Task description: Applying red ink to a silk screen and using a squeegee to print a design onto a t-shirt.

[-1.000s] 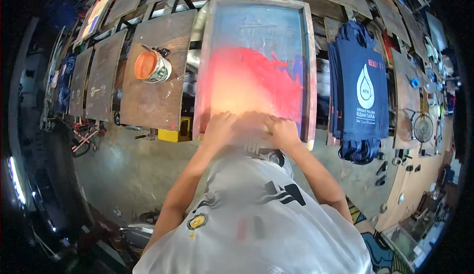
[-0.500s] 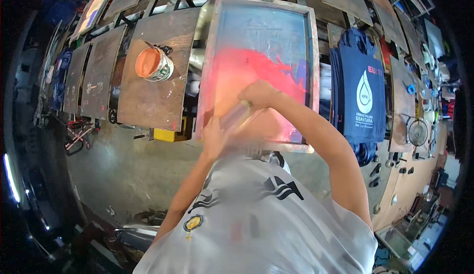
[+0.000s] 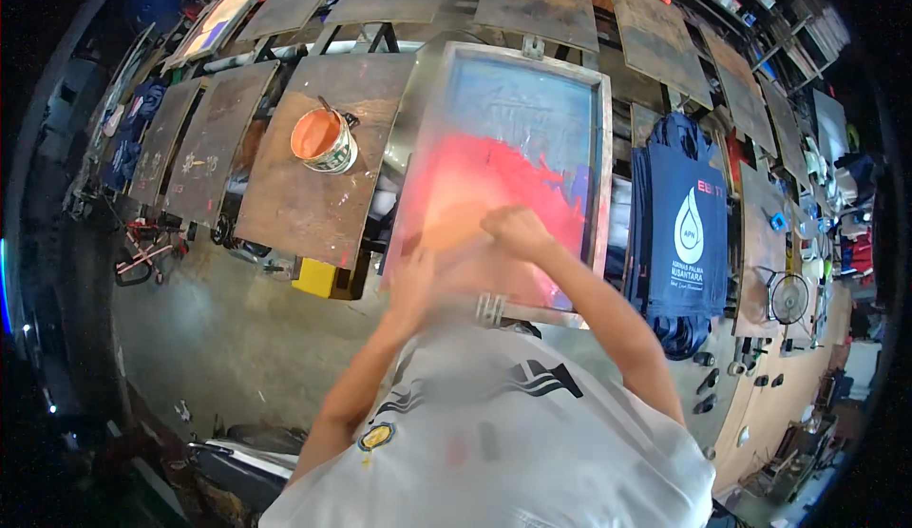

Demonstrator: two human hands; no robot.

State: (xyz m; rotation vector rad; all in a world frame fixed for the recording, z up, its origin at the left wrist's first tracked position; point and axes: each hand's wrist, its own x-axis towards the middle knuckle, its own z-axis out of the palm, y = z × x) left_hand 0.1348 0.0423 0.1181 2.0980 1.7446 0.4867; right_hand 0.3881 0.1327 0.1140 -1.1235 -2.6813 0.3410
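A framed printing screen [image 3: 604, 157] lies in front of me, its mesh blue at the far end. Red-orange ink [image 3: 475, 162] covers its middle and near part, with a ragged far edge. My right hand [image 3: 518, 230] is closed around the far right end of a squeegee [image 3: 463, 267], over the inked mesh. Closer to me, my left hand [image 3: 410, 286] grips the other end, by the screen's left side. The squeegee runs slantwise between the hands and is badly blurred, so its blade cannot be made out.
An open tub of orange ink [image 3: 323, 143] stands on the board [image 3: 304, 205] to the left. Stacked navy tote bags [image 3: 689, 233] lie to the right, with a small fan [image 3: 788, 297] beyond. More boards [image 3: 537, 5] line the far side. A yellow box [image 3: 326, 278] sits below the left board.
My view has shifted, so the screen, tub and bags appear lower. Both hands stay on the squeegee, which is more blurred now and looks less steeply slanted.
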